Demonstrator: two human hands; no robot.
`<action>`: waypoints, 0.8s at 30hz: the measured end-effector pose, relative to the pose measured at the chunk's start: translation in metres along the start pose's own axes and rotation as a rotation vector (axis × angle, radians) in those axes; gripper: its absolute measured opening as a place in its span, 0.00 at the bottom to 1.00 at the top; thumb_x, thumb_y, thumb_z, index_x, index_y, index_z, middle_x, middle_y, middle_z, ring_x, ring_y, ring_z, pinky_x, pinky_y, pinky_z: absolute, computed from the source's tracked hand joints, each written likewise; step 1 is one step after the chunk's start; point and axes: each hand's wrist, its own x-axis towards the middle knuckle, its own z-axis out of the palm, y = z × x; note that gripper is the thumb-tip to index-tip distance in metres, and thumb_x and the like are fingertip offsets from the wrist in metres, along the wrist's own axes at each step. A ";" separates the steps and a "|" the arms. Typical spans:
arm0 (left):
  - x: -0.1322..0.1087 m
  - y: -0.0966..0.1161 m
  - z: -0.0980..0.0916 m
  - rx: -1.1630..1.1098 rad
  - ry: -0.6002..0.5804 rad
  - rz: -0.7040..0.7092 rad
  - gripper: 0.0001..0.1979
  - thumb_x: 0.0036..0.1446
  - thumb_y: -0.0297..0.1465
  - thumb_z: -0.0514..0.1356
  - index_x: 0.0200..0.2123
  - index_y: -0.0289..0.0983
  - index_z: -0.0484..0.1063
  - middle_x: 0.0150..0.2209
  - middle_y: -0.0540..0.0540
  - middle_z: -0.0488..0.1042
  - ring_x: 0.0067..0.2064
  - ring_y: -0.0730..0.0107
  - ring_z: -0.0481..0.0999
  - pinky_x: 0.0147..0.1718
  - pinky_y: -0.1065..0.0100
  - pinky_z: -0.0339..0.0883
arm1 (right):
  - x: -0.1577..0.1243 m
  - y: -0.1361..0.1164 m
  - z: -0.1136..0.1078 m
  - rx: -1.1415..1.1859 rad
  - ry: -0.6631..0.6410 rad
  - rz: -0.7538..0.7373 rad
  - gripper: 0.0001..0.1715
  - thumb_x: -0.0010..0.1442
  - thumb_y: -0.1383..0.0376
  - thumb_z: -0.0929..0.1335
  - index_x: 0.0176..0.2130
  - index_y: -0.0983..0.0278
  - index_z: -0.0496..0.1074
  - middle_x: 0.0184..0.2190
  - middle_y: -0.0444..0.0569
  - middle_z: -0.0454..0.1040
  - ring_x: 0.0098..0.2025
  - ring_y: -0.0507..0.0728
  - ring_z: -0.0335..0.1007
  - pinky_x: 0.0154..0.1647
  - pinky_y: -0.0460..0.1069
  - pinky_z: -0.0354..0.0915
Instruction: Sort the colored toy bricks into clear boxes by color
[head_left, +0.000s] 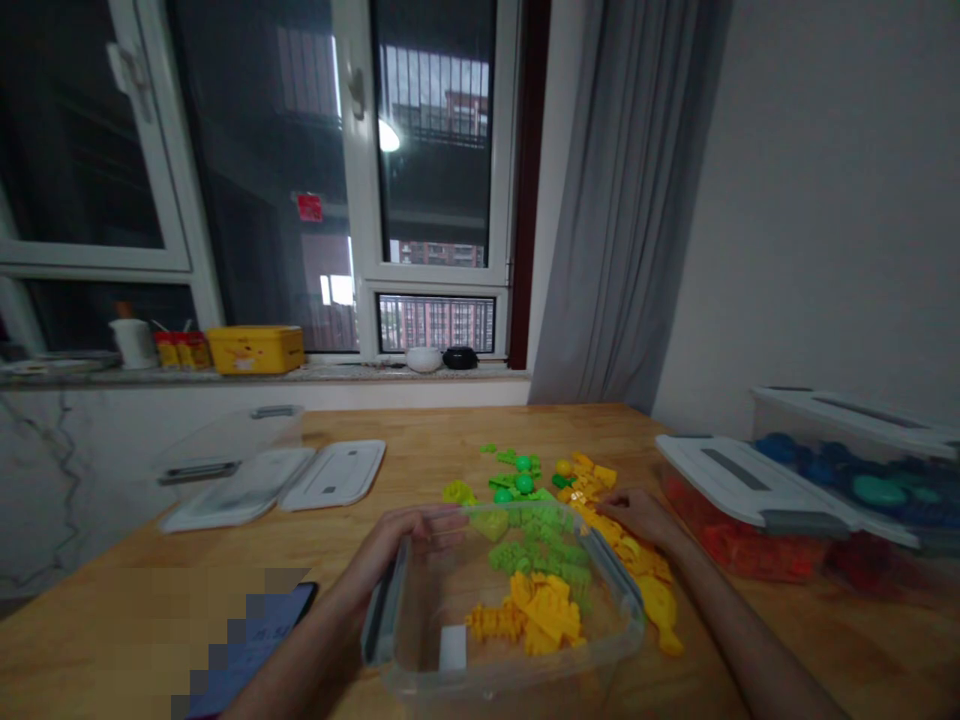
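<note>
A transparent plastic box (517, 675) with grey side clips stands in front of me, several yellow toy pieces (551, 610) lying in it. My left hand (420, 525) grips its far left corner, fingers over the rim. Beyond the box's right side, my right hand (641, 515) has its fingers bent down onto a row of loose yellow toy pieces (634, 550); the exact piece between them is hard to make out. Green toy pieces (536, 515) are heaped behind the box and partly show through its wall. Small green balls (523, 483) lie among them.
Lidded boxes of red pieces (772, 540) and blue pieces (847, 470) stand at the right. White lids (337, 475) and another transparent box (247, 440) are at the back left. A phone (255, 640) lies near my left forearm. Behind the table runs a windowsill (360, 375).
</note>
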 end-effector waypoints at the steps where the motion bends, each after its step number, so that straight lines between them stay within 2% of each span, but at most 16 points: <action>1: 0.001 0.000 -0.001 0.003 -0.014 0.010 0.17 0.41 0.28 0.63 0.37 0.34 0.86 0.47 0.37 0.87 0.56 0.43 0.83 0.65 0.52 0.67 | -0.001 -0.002 -0.001 -0.010 0.003 -0.001 0.21 0.56 0.52 0.70 0.28 0.65 0.84 0.27 0.50 0.83 0.28 0.58 0.72 0.28 0.49 0.59; 4: 0.005 -0.001 -0.003 0.006 -0.042 0.029 0.19 0.41 0.27 0.63 0.38 0.33 0.86 0.46 0.38 0.88 0.56 0.45 0.83 0.64 0.54 0.68 | -0.002 -0.009 -0.006 -0.017 0.052 0.026 0.24 0.57 0.49 0.70 0.30 0.65 0.85 0.28 0.51 0.83 0.30 0.60 0.74 0.31 0.50 0.62; 6: 0.006 -0.001 -0.003 0.008 -0.041 0.019 0.21 0.41 0.27 0.62 0.40 0.33 0.86 0.48 0.38 0.87 0.57 0.44 0.82 0.63 0.52 0.69 | -0.003 -0.017 -0.010 0.030 0.133 0.020 0.27 0.58 0.47 0.70 0.33 0.66 0.86 0.31 0.54 0.85 0.34 0.63 0.77 0.36 0.52 0.66; 8: 0.006 -0.001 -0.003 0.017 -0.025 0.019 0.21 0.40 0.27 0.63 0.39 0.33 0.86 0.48 0.38 0.87 0.57 0.44 0.83 0.63 0.52 0.69 | -0.005 -0.030 -0.011 0.127 0.199 -0.028 0.29 0.58 0.44 0.70 0.37 0.66 0.87 0.36 0.55 0.86 0.40 0.66 0.79 0.43 0.55 0.69; 10: 0.005 0.001 -0.002 0.024 -0.008 0.030 0.18 0.39 0.28 0.64 0.36 0.34 0.86 0.48 0.38 0.87 0.57 0.43 0.82 0.64 0.53 0.69 | -0.010 -0.046 -0.010 0.267 0.210 -0.071 0.31 0.57 0.41 0.72 0.41 0.64 0.87 0.42 0.55 0.86 0.46 0.67 0.79 0.48 0.55 0.70; 13: 0.004 0.001 -0.002 0.029 -0.004 0.034 0.16 0.38 0.28 0.65 0.34 0.35 0.85 0.49 0.37 0.87 0.57 0.43 0.82 0.64 0.53 0.69 | -0.024 -0.074 -0.002 0.532 0.114 -0.058 0.37 0.51 0.37 0.76 0.44 0.63 0.86 0.44 0.55 0.85 0.46 0.65 0.78 0.49 0.55 0.70; 16: 0.005 -0.001 -0.003 0.027 -0.012 0.021 0.19 0.39 0.28 0.64 0.38 0.35 0.86 0.49 0.37 0.87 0.56 0.43 0.83 0.63 0.52 0.69 | -0.041 -0.097 0.009 0.759 -0.067 -0.038 0.39 0.45 0.36 0.80 0.45 0.61 0.86 0.46 0.55 0.84 0.47 0.64 0.77 0.51 0.56 0.69; 20: 0.008 -0.003 -0.005 0.023 -0.036 0.021 0.22 0.40 0.28 0.63 0.41 0.33 0.86 0.49 0.37 0.87 0.56 0.43 0.83 0.63 0.52 0.69 | -0.054 -0.111 0.016 0.789 -0.267 -0.137 0.30 0.46 0.40 0.82 0.36 0.61 0.86 0.54 0.56 0.81 0.59 0.68 0.72 0.65 0.61 0.61; 24: 0.007 -0.001 -0.005 0.027 -0.059 0.038 0.20 0.40 0.27 0.63 0.39 0.34 0.87 0.48 0.39 0.87 0.55 0.44 0.83 0.63 0.53 0.69 | -0.057 -0.114 0.015 0.806 -0.297 -0.175 0.27 0.44 0.42 0.83 0.34 0.59 0.86 0.54 0.56 0.80 0.62 0.68 0.70 0.67 0.62 0.57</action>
